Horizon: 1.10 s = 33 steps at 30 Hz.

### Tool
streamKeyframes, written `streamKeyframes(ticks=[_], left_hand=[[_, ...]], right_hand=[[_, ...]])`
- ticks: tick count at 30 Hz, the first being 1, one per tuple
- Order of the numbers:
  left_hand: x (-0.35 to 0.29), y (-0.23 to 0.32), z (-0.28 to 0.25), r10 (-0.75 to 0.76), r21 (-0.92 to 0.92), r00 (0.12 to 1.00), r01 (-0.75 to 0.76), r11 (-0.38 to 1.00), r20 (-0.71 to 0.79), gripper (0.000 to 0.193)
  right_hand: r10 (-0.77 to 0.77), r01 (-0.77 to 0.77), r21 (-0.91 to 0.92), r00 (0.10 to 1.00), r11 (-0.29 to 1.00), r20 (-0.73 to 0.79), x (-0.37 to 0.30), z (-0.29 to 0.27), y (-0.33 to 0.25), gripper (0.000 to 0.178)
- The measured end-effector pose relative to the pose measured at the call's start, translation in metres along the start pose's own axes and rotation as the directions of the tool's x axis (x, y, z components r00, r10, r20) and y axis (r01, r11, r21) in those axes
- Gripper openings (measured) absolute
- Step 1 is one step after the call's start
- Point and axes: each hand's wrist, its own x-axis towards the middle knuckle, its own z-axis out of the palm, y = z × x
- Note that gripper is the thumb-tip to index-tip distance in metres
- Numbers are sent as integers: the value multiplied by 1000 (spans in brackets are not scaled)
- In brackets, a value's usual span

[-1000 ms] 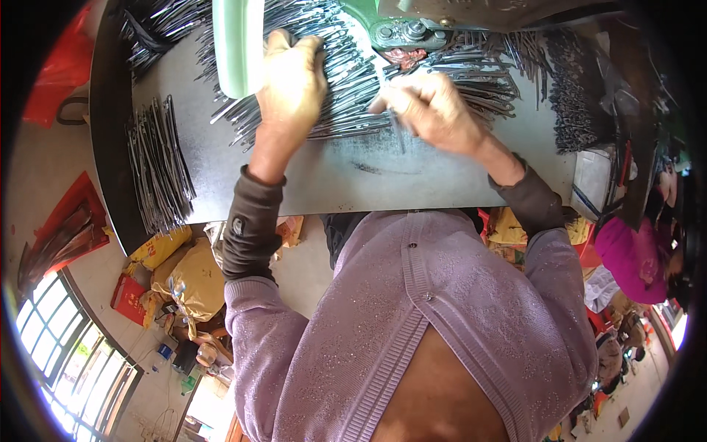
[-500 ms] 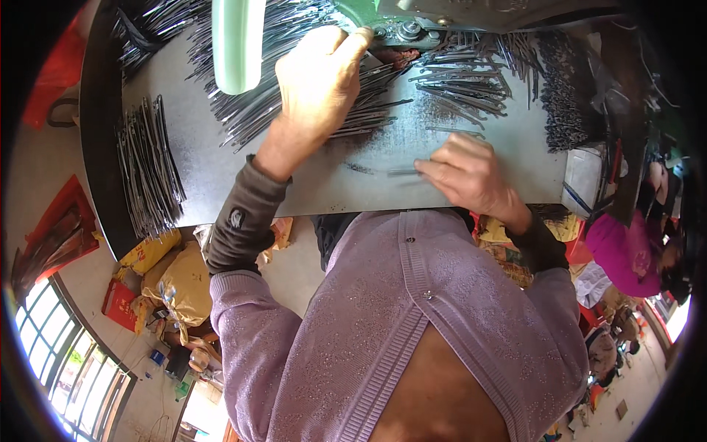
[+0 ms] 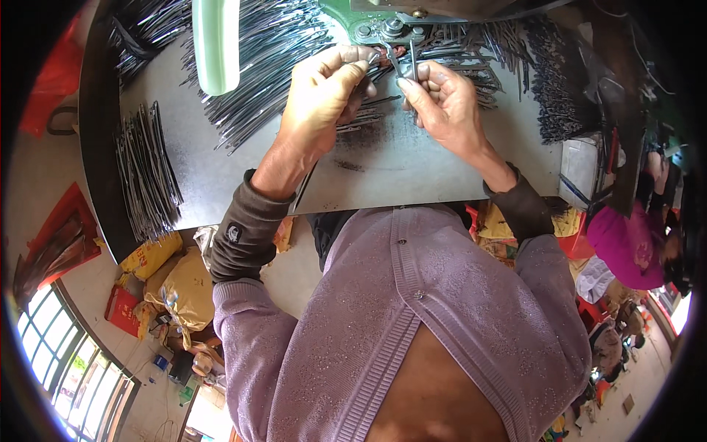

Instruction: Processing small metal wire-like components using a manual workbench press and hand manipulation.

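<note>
My left hand is closed in a pinch in front of the green machine. A thin dark metal rod shows below its wrist, and a small metal tip sticks out at the fingertips. Close by on the right, my right hand is closed around two short thin metal strips that point upward and spread apart in a V. Whether these strips are joined is hidden by the fingers. Beyond my left hand lies a broad pile of long dark metal rods; behind my right hand, more shorter rods are spread.
The green machine base with bolts stands at the far middle. A pale green curved bar hangs over the rods. A neat rod bundle lies left on the metal table. Small dark parts are heaped right, near a white box.
My right hand has risen from the near table to beside my left hand, with strips upright in its grip. My left hand has turned and lowered slightly; a rod now shows under its wrist.
</note>
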Motion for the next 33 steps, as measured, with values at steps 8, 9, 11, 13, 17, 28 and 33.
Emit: streamKeyframes(ticks=[8, 9, 11, 13, 17, 28, 33], left_hand=[[5, -2, -5, -117, -151, 989, 130, 980, 93, 17], [5, -3, -5, -119, -150, 988, 132, 980, 95, 17], [6, -2, -3, -125, -187, 990, 136, 973, 70, 15], [8, -2, -2, -119, -211, 991, 129, 969, 60, 14], [13, 1, 4, -28, -142, 1000, 29, 989, 12, 13], [42, -1, 17, 217, 77, 974, -212, 974, -65, 12], [41, 0, 17, 208, 70, 976, -204, 977, -62, 12]], right_hand=[[25, -25, 7, 999, 1000, 32, 8, -1, 7, 10], [35, -36, 15, 999, 999, 39, 8, -1, 6, 10], [42, -44, 40, 998, 998, 52, 9, -1, 6, 11], [33, -38, 75, 997, 996, 66, 11, 0, 6, 11], [54, -63, 177, 997, 982, 58, 15, -1, 6, 11], [3, 5, 294, 1000, 956, -27, 34, -6, 9, 8], [-38, 49, 229, 998, 972, -53, 35, -4, 13, 8]])
